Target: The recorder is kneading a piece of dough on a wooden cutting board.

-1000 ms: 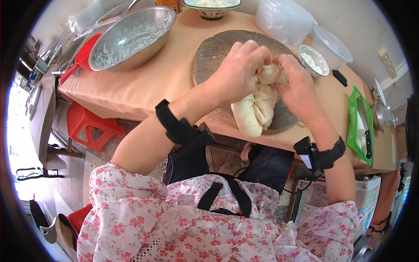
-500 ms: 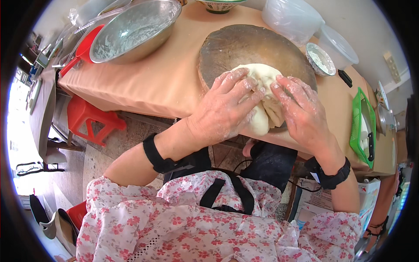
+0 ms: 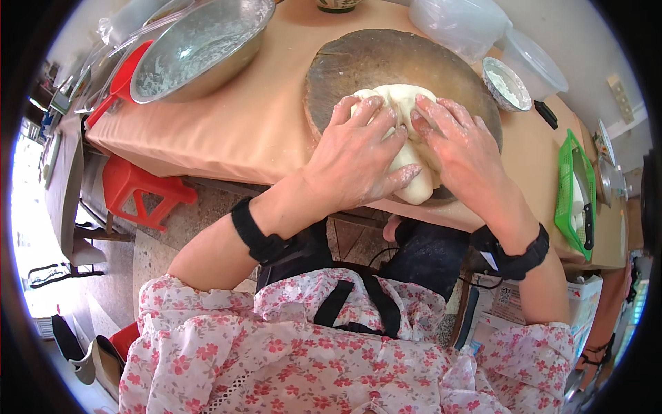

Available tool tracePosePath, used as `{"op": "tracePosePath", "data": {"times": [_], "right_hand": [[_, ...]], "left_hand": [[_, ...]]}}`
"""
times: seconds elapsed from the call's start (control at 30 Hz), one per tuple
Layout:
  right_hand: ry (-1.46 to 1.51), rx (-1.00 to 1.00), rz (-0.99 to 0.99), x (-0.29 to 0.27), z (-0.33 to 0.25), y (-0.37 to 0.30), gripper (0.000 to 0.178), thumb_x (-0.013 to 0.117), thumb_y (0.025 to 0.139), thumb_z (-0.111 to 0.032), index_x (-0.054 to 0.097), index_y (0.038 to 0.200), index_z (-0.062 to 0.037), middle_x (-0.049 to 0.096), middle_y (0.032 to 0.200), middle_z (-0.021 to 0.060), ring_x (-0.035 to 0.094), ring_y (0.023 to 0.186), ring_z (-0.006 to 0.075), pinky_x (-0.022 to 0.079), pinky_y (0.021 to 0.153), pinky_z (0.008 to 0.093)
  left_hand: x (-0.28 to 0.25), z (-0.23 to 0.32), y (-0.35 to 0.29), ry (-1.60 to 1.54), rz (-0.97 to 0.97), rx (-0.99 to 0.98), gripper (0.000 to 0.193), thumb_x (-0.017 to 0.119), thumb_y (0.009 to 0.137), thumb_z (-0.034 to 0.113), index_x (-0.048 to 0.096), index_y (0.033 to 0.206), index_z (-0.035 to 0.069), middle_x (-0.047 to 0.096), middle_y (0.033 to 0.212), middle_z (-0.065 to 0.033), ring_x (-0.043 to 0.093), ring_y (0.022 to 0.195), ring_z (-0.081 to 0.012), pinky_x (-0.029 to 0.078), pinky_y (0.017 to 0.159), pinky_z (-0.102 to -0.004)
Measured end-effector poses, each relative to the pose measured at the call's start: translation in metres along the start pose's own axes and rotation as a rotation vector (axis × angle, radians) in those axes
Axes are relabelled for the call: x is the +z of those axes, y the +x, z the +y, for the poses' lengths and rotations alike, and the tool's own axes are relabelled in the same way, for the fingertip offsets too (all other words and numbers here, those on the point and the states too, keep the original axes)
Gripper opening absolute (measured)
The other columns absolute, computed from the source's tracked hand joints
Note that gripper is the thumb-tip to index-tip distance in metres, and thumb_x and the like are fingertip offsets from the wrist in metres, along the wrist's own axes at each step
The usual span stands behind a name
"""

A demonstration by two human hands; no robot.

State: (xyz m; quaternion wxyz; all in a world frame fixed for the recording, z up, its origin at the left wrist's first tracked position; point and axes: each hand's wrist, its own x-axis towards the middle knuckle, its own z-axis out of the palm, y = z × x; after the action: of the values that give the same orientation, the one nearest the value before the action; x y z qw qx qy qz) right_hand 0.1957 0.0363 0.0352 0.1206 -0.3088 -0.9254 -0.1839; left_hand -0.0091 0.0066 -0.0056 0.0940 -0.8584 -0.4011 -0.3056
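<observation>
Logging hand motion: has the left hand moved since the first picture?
Yes: judged against the round board, the left hand has come nearer the board's near edge.

Desk [image 3: 207,141], covered in a tan cloth: a wide metal basin [image 3: 234,65] is set at the far left, tilted, its inside streaked with white residue. A red scoop [image 3: 129,69] with a long handle is placed just beside it. A patterned bowl [image 3: 336,5] is cut off by the upper edge. At the far right, a large translucent container [image 3: 458,27] and a second clear tub [image 3: 527,65] are kept side by side. A small black object [image 3: 546,115] is laid nearby. A green basket [image 3: 567,181] is stood at the right, a black-handled knife [image 3: 589,226] held within. Floor, left: one red plastic stool [image 3: 138,185].
</observation>
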Motion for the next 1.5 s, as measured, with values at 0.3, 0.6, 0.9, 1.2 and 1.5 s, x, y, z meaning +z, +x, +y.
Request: {"op": "tracePosePath", "data": {"times": [0.3, 0.6, 0.9, 1.2, 1.5], "right_hand": [[0.281, 0.131, 0.032, 0.018, 0.015, -0.001, 0.040, 0.053, 0.085, -0.004, 0.061, 0.124, -0.0056, 0.055, 0.134, 0.0091, 0.052, 0.122, 0.0291, 0.047, 0.096, 0.0395], [0.814, 0.562, 0.062, 0.006, 0.018, -0.018, 0.049, 0.058, 0.091, -0.020, 0.050, 0.137, -0.0050, 0.059, 0.127, 0.0206, 0.062, 0.110, 0.0294, 0.047, 0.095, 0.0362], [0.686, 0.540, -0.144, 0.006, 0.029, 0.034, 0.041, 0.064, 0.087, -0.031, 0.067, 0.113, 0.0012, 0.068, 0.100, 0.0222, 0.065, 0.096, 0.0344, 0.049, 0.084, 0.0401], [0.406, 0.420, -0.021, -0.004, 0.001, 0.014, 0.028, 0.067, 0.085, -0.021, 0.069, 0.110, -0.0073, 0.063, 0.103, 0.0180, 0.064, 0.090, 0.0356, 0.050, 0.079, 0.0435], [0.378, 0.295, 0.178, -0.009, -0.021, -0.015, 0.033, 0.069, 0.084, -0.018, 0.064, 0.116, -0.0097, 0.059, 0.116, 0.0136, 0.062, 0.099, 0.0343, 0.050, 0.083, 0.0431]], "left_hand": [[0.001, -0.005, -0.001, 0.017, -0.057, -0.030, 0.066, 0.071, 0.075, 0.048, 0.059, 0.126, 0.008, 0.053, 0.120, -0.0127, 0.044, 0.120, -0.0341, 0.033, 0.101, -0.0487], [0.014, 0.010, -0.013, 0.063, -0.058, -0.063, 0.081, 0.080, 0.063, 0.042, 0.054, 0.132, 0.009, 0.052, 0.123, -0.0119, 0.044, 0.120, -0.0324, 0.033, 0.099, -0.0472], [0.041, 0.061, -0.001, 0.118, 0.144, -0.297, 0.082, 0.078, 0.066, 0.042, 0.051, 0.133, 0.005, 0.052, 0.119, -0.0136, 0.045, 0.117, -0.0308, 0.028, 0.097, -0.0535], [-0.012, -0.014, -0.004, -0.149, 0.199, -0.119, 0.058, 0.073, 0.080, 0.022, 0.053, 0.133, 0.010, 0.056, 0.125, -0.0141, 0.053, 0.115, -0.0322, 0.043, 0.096, -0.0426], [-0.015, -0.028, 0.028, -0.708, -0.242, -0.296, 0.058, 0.071, 0.080, 0.011, 0.049, 0.133, 0.006, 0.054, 0.128, -0.0146, 0.059, 0.110, -0.0316, 0.048, 0.095, -0.0376]]}}
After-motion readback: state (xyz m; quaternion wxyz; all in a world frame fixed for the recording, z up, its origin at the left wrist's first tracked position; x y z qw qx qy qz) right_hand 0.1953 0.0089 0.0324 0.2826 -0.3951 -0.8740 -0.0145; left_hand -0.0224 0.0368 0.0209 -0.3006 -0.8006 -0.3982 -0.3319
